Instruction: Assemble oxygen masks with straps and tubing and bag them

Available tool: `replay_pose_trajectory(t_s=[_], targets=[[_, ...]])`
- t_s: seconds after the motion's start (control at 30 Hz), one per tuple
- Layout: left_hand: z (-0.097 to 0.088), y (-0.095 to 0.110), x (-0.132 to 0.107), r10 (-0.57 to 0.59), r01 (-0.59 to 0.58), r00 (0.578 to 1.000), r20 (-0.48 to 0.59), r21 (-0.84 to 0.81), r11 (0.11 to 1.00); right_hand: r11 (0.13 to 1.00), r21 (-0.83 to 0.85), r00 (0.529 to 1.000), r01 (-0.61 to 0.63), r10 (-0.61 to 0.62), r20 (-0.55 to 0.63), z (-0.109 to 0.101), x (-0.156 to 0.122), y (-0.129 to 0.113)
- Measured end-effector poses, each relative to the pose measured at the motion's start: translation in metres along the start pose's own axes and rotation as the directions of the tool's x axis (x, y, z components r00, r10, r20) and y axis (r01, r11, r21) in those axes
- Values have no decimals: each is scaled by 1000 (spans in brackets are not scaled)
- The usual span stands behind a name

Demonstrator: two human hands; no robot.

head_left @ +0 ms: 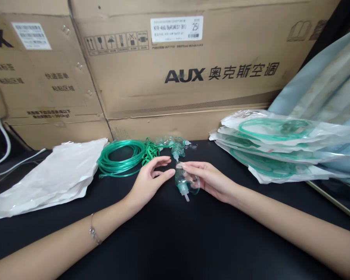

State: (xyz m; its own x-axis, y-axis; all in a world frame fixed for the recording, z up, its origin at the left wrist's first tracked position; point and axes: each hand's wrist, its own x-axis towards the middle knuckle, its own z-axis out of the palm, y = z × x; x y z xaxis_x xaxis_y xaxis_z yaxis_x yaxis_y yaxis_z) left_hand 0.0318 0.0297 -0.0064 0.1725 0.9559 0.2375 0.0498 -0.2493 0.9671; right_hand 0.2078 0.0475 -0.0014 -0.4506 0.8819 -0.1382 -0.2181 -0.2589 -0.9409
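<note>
A clear green oxygen mask (pixel 189 179) with a pale connector at its lower end is pinched by its upper edge between the thumb and fingers of my right hand (pixel 211 179). Just left of it, my left hand (pixel 153 173) has its fingers apart and holds nothing. Behind both hands lie more clear green masks (pixel 175 146) in a group. Green elastic straps (pixel 150 151) are bunched beside them. A coil of green tubing (pixel 119 157) rests on the black table to the left of the straps.
White flat packets (pixel 58 171) are stacked at the left. At the right stands a pile of sealed pouches (pixel 280 149) with green tubing inside. Large cardboard boxes (pixel 192 97) wall off the back. A white cable (pixel 2 132) runs along the left edge, and light blue fabric (pixel 317 85) hangs at the right.
</note>
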Motion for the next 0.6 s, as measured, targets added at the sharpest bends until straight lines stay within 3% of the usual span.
replay_pose_trajectory(t_s=[0.17, 0.4, 0.6], targets=[[0, -6, -1, 27, -38, 997, 77, 153, 987, 999, 22, 997, 42, -44, 69, -1, 0, -1], [0, -9, -1, -42, 38, 999, 11, 235, 971, 987, -144, 997, 71, -64, 51, -7, 5, 1], [0, -6, -1, -60, 49, 997, 41, 228, 972, 959, -247, 989, 143, -131, 65, -6, 5, 4]])
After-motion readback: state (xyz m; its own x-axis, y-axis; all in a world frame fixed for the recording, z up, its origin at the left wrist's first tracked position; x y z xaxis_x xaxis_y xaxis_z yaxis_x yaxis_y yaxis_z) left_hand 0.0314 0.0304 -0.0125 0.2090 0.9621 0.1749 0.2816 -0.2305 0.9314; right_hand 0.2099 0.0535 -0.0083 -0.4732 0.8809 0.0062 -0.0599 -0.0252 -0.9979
